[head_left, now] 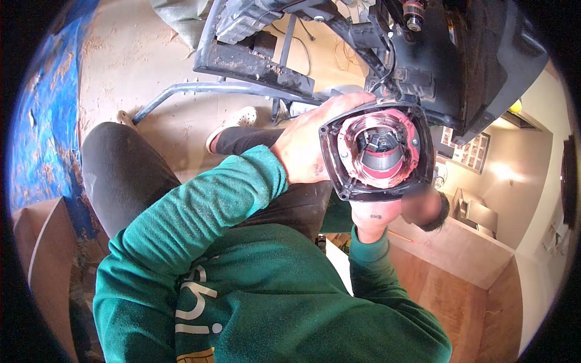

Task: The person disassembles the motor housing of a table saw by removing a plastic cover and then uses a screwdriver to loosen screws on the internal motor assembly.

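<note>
Clock readings taken from the middle of the view; black housing (pixel 331 158) sitting between 2 and 3 o'clock, its squarish rim framing a ragged pink and silvery ring (pixel 348 148), its hollow opening toward the camera; left hand (pixel 308 142) gripping it along the rim from 9 to 11 o'clock, fingers stretching over the upper edge; right hand (pixel 375 215) touching it at the rim's 6 o'clock, fingers hiding behind, so I cannot tell how far they are closing.

Green sweatshirt (pixel 266 278) filling 6 o'clock, its cuffs ending at both wrists; dark trousers (pixel 124 169) showing toward 9 o'clock, a pale clog (pixel 242 117) pointing up between 10 and 11; grimy metal frame (pixel 251 63) standing from 11 to 12, a large black panel (pixel 502 72) looming at 2; housing's top edge lying just beside that machinery, contact unclear; blue sheet (pixel 42 130) spreading between 9 and 10, bearing brown debris; a co-worker's head (pixel 431 209) appearing between 3 and 4, just beyond the housing's lower right corner.
</note>
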A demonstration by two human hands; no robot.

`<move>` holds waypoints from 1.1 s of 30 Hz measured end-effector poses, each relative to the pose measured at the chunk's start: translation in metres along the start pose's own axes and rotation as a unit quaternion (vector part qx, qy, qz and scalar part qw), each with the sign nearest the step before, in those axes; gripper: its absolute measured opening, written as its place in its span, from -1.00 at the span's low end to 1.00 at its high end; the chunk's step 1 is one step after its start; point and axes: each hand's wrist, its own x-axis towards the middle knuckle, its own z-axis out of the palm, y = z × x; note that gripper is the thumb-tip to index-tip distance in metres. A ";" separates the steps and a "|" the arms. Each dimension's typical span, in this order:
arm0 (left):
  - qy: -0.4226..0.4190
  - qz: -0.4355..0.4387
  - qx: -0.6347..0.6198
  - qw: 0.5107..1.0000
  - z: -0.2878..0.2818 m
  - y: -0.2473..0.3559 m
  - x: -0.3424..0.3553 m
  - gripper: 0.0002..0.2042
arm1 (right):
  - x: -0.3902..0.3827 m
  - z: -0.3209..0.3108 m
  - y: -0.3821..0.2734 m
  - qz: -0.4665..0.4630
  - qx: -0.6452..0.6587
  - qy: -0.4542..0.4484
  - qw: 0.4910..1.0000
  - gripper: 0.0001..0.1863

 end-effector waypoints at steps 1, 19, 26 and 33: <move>0.003 0.004 0.006 1.000 0.001 0.000 0.001 0.11 | 0.004 0.002 0.002 0.001 0.034 0.007 0.999 -0.04; 0.043 0.038 0.139 0.989 -0.003 0.022 0.008 0.27 | 0.002 -0.004 -0.002 -0.076 -0.074 0.038 0.994 0.05; 0.035 0.048 0.120 0.991 -0.001 0.009 0.010 0.14 | 0.004 -0.002 -0.014 -0.050 -0.142 0.042 0.988 0.14; 0.010 0.033 0.103 0.994 0.000 0.003 0.008 -0.01 | -0.003 -0.003 0.007 -0.094 -0.098 0.007 0.991 0.19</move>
